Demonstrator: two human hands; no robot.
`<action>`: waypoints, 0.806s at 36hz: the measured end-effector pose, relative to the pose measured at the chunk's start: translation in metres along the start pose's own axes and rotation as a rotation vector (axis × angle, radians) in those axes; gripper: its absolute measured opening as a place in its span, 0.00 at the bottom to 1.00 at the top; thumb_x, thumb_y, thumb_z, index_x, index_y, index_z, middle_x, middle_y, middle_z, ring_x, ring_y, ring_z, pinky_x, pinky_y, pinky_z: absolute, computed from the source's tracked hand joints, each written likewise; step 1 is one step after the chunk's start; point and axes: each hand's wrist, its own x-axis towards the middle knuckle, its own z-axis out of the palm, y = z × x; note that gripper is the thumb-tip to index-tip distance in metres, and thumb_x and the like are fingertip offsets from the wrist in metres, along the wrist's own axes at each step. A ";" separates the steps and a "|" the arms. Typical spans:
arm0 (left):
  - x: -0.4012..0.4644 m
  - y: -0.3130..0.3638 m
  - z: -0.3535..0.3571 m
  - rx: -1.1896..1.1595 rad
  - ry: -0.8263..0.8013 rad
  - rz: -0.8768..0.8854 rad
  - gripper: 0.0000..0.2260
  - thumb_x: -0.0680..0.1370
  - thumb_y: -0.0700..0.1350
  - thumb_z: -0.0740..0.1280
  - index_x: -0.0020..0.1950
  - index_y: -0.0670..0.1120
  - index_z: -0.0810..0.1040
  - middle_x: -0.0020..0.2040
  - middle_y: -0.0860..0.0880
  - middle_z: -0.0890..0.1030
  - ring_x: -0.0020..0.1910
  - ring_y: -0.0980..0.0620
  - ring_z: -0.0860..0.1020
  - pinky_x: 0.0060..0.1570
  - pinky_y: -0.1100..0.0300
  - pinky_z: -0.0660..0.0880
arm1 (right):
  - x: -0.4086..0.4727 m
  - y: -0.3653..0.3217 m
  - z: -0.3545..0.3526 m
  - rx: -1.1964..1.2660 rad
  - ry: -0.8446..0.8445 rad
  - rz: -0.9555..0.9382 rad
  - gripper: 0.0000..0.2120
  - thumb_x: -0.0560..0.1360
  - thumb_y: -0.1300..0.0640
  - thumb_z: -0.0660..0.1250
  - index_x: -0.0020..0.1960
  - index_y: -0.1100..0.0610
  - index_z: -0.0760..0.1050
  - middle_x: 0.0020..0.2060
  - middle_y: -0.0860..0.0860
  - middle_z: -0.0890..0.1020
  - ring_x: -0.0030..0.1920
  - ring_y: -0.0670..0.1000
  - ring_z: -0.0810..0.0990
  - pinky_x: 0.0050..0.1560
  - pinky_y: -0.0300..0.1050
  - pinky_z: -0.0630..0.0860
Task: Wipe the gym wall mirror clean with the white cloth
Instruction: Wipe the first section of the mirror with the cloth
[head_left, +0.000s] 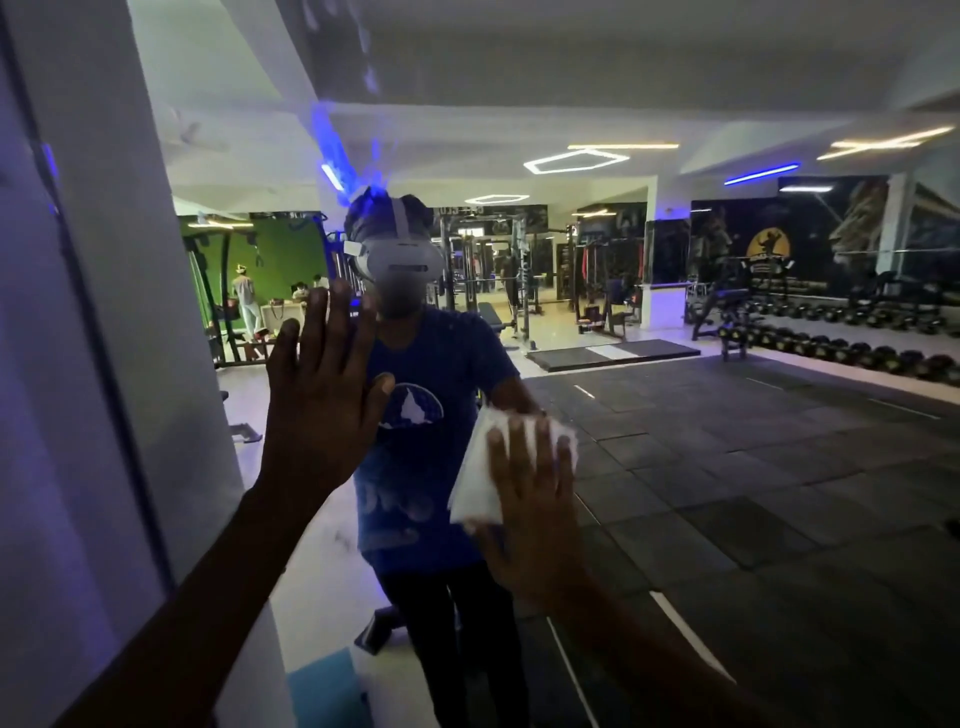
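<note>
1. Two hands are flat against the mirror (727, 441), both with straight fingers.
2. The left hand (324, 410) is spread open with its palm toward the glass, near the left edge of the mirror, and it holds nothing.
3. The right hand (530, 499) presses the white cloth (480, 467) on the glass with straight fingers; the fingers are not curled around it.
4. The cloth is crumpled and lies under the right hand, showing out past the fingertips and on the thumb side. It is lower than the left hand and well apart from the left edge of the mirror.
5. The mirror shows a person in a blue shirt (436, 415) with a grey headset (400, 257), a dark floor of mats (753, 493) and a row of dumbbells (857, 353) on the right.
6. A pale wall panel (78, 364) stands just beside the left edge of the mirror.
</note>
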 end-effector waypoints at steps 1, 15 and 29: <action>0.000 0.000 -0.001 0.000 0.002 0.001 0.32 0.87 0.56 0.55 0.86 0.44 0.50 0.86 0.39 0.49 0.85 0.38 0.47 0.82 0.40 0.49 | -0.009 0.000 0.004 -0.022 -0.008 -0.031 0.45 0.82 0.32 0.59 0.87 0.54 0.46 0.86 0.57 0.44 0.85 0.63 0.46 0.79 0.75 0.53; -0.005 -0.022 -0.010 0.065 -0.059 0.089 0.28 0.86 0.50 0.54 0.86 0.45 0.53 0.86 0.42 0.51 0.86 0.43 0.49 0.81 0.45 0.50 | 0.133 -0.059 -0.028 -0.127 0.236 -0.022 0.42 0.83 0.33 0.53 0.87 0.56 0.48 0.85 0.63 0.46 0.85 0.66 0.43 0.81 0.70 0.37; -0.005 -0.009 -0.022 -0.008 -0.101 0.004 0.29 0.85 0.49 0.55 0.86 0.47 0.56 0.86 0.43 0.52 0.85 0.43 0.51 0.80 0.47 0.49 | 0.135 0.073 -0.068 -0.180 0.291 0.250 0.44 0.81 0.35 0.55 0.86 0.62 0.50 0.85 0.65 0.50 0.84 0.68 0.49 0.81 0.73 0.47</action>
